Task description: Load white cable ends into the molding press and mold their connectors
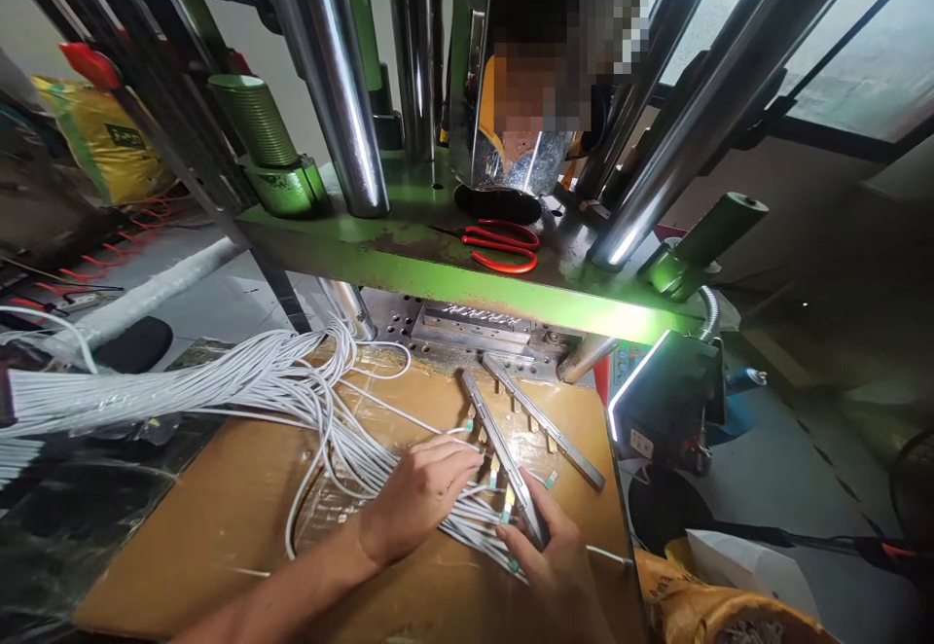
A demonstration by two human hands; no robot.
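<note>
My right hand [558,552] is closed around the near end of a narrow grey metal bar [500,445], which lies slanted over the cables. Several small connectors [509,498] with teal parts, on the ends of white cables [379,464], line the bar's left side. My left hand [427,488] is to the left of the bar, fingers together and pinching a white cable; its fingertips are partly hidden. Beyond my right hand rests a second metal bar [547,425] with several flat tabs along its left edge.
A green press [452,269] with shiny columns stands ahead, red-handled pliers [503,243] on its plate. Beneath sits a metal mould block [478,328]. Brown cardboard [240,498] covers the work surface. A lamp-lit black box [667,401] is at right. Someone is behind the press.
</note>
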